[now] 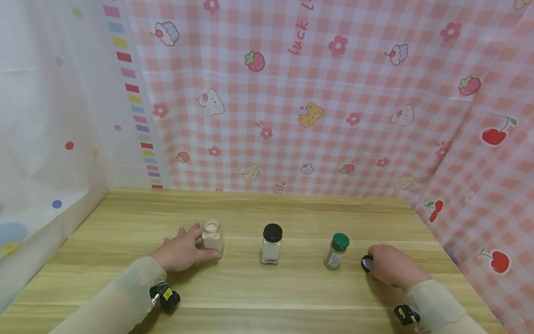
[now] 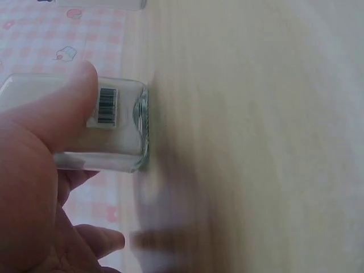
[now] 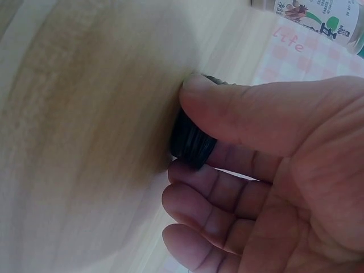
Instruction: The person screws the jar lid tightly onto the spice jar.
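Observation:
My left hand (image 1: pixel 179 250) holds a square clear glass jar (image 1: pixel 212 240) of pale powder, its mouth uncovered. In the left wrist view the thumb lies across the jar (image 2: pixel 122 142) beside a barcode label, and the jar's base is at or close to the wooden surface. On the right side my right hand (image 1: pixel 394 266) pinches a round black lid (image 1: pixel 367 264) between thumb and fingers. That ridged lid (image 3: pixel 193 139) is tilted on edge near the tabletop in the right wrist view; whether it touches the wood I cannot tell.
Between the hands stand a black-lidded glass jar (image 1: pixel 271 246) with white contents and a smaller green-capped bottle (image 1: pixel 335 253), the latter just left of my right hand. Behind the wooden table (image 1: pixel 250 297) hangs a pink checked cloth (image 1: pixel 283 93); a white dotted sheet (image 1: pixel 50 116) borders the left.

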### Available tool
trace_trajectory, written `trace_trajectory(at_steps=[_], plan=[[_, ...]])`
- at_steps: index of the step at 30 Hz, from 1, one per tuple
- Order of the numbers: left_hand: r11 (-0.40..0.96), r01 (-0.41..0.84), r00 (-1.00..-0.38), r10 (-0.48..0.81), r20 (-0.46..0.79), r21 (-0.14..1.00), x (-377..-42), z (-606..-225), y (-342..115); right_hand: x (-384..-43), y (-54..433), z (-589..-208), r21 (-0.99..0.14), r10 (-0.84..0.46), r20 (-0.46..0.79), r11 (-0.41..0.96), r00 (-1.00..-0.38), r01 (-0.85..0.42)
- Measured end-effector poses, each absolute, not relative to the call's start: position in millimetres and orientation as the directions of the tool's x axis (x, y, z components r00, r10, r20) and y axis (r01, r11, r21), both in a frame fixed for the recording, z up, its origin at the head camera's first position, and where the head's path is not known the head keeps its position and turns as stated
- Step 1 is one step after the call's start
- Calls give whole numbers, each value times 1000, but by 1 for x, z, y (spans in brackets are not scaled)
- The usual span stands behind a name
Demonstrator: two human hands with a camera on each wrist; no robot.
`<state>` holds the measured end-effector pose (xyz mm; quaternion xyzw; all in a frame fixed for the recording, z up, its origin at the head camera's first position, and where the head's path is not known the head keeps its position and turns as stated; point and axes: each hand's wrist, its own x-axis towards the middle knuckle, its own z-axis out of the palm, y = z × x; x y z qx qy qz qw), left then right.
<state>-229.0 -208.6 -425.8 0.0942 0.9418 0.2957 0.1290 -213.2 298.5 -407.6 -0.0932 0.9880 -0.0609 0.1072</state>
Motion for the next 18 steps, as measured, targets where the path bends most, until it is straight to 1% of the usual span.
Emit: trace_trajectory(at_steps=[4,12,18], plan=[[798,89,-954,240,-178,596,-230,-425,-208,-212,299,-408,-136,-204,-202,974,-958,-179],[803,83,-957,229,-177,590,-228,-424,-207,-212,298,-406,-129,-206,-195,975,-959,-183],[811,91,-956,235,-178,578,-228,-424,-206,-211,302,-408,-146,-217,-195,971,-956,-191]])
